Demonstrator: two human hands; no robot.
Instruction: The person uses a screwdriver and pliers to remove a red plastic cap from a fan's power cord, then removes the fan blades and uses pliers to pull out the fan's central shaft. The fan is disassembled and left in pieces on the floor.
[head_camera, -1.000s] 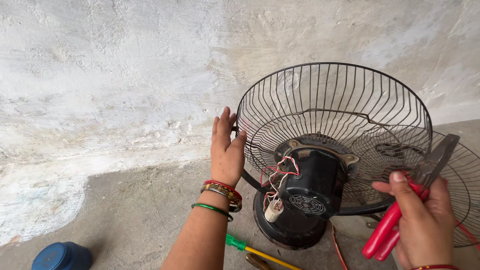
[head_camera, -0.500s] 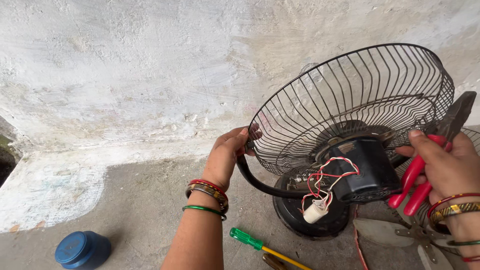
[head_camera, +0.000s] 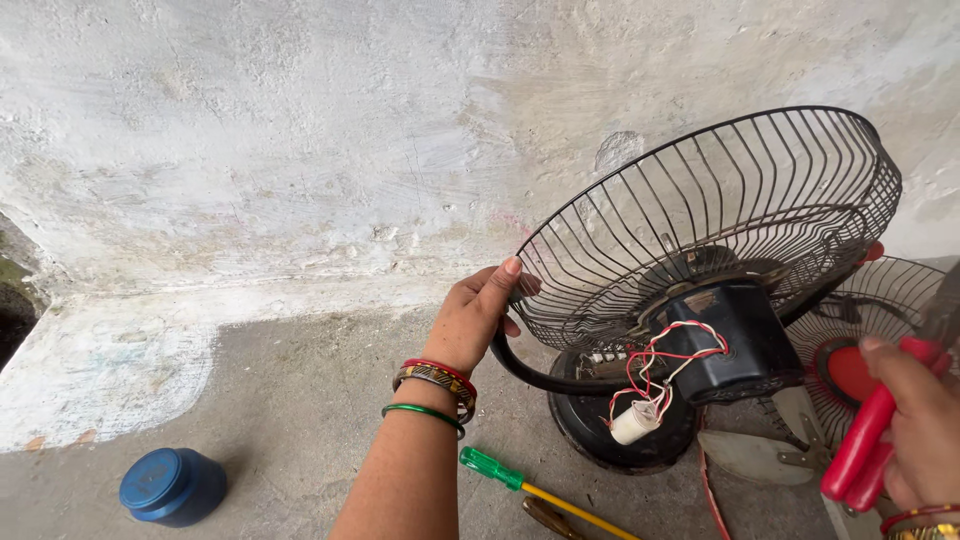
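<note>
Our left hand (head_camera: 478, 318) grips the rim of the black wire fan guard (head_camera: 720, 215), tilted above the black motor housing (head_camera: 735, 340). Our right hand (head_camera: 920, 425), right of the motor, is closed around red-handled pliers (head_camera: 868, 440). White capacitor (head_camera: 636, 422) hangs on red and white wires below the motor. Green-handled screwdriver (head_camera: 492, 467) and blue lidded jar (head_camera: 172, 486) lie on the floor, left of it.

Black wire fan guard (head_camera: 720, 210) tilted, rim gripped at left, black motor (head_camera: 735, 340) behind; red-handled pliers (head_camera: 870, 440) near right.
</note>
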